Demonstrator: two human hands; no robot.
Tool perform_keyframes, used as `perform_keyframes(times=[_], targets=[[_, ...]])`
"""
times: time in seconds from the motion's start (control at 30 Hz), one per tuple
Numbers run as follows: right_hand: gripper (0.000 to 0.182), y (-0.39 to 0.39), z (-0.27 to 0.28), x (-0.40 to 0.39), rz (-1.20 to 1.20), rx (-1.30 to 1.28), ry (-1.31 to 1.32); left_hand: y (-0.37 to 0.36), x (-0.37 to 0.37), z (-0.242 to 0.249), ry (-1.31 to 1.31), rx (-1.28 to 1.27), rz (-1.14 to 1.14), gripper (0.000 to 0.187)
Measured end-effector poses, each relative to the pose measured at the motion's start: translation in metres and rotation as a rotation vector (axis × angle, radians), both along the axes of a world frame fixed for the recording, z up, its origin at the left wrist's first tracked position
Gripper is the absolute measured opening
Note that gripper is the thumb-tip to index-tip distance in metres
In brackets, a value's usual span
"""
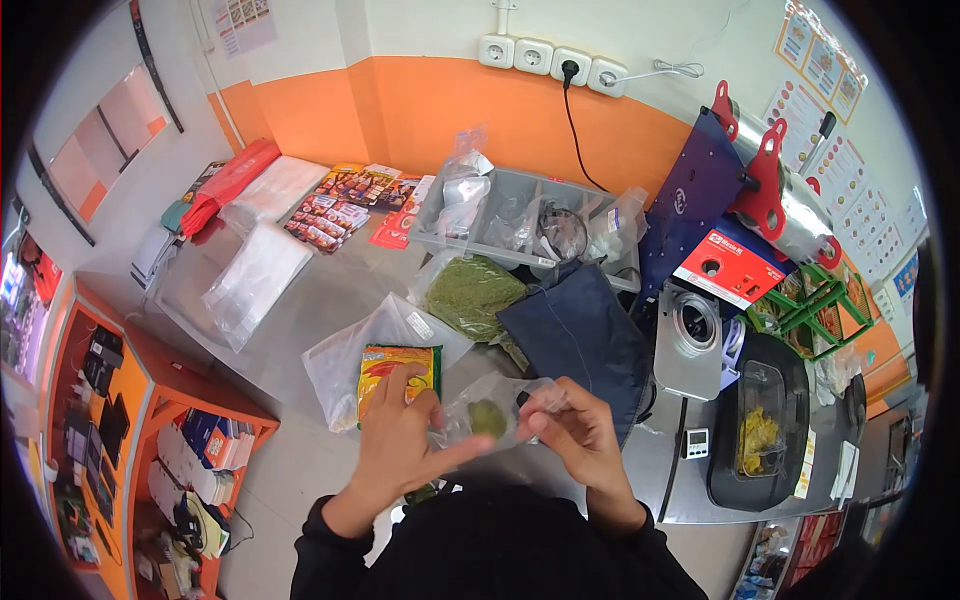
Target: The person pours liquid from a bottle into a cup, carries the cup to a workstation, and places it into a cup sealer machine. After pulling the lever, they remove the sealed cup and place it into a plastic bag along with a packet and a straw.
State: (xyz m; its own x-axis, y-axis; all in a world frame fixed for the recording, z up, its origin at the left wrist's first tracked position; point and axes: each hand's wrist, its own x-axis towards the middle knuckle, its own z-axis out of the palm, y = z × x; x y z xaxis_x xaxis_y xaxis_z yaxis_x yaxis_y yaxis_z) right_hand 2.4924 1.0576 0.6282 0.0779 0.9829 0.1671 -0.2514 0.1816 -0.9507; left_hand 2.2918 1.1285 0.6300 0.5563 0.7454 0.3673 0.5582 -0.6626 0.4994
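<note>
Between my hands hangs a small clear plastic bag (488,418) with a little green powder gathered in it. My right hand (582,432) pinches the bag's upper right edge between thumb and fingers. My left hand (405,440) is at the bag's left side, its thumb stretched across the lower front and its fingers apart. Just behind the left hand lies a yellow and red packet (400,370) on a white plastic bag (330,365). Beyond the small bag, a large clear bag of green powder (475,298) rests beside a dark blue cloth bag (575,330).
A grey divided bin (520,215) stands against the wall. At right are a metal scale-like device (688,340), a small timer (696,443) and a black tray (760,420) with a clear container. Leaflets (330,222) and plastic bags (262,280) lie at left.
</note>
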Motion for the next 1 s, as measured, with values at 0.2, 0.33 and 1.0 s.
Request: perform_keyframes(times=[0.2, 0.33, 1.0], targets=[[0.011, -0.001, -0.005, -0.006, 0.078, 0.008, 0.061, 0.002, 0.002, -0.005, -0.034, 0.122, 0.122, 0.025], [0.014, -0.002, -0.001, -0.006, 0.058, -0.098, 0.039, -0.002, -0.011, 0.021, -0.363, -0.326, 0.222, 0.019], [0.018, 0.023, 0.041, -0.03, 0.354, 0.623, -1.218, 0.018, 0.067, -0.233, -0.771, -0.616, -0.176, 0.061]])
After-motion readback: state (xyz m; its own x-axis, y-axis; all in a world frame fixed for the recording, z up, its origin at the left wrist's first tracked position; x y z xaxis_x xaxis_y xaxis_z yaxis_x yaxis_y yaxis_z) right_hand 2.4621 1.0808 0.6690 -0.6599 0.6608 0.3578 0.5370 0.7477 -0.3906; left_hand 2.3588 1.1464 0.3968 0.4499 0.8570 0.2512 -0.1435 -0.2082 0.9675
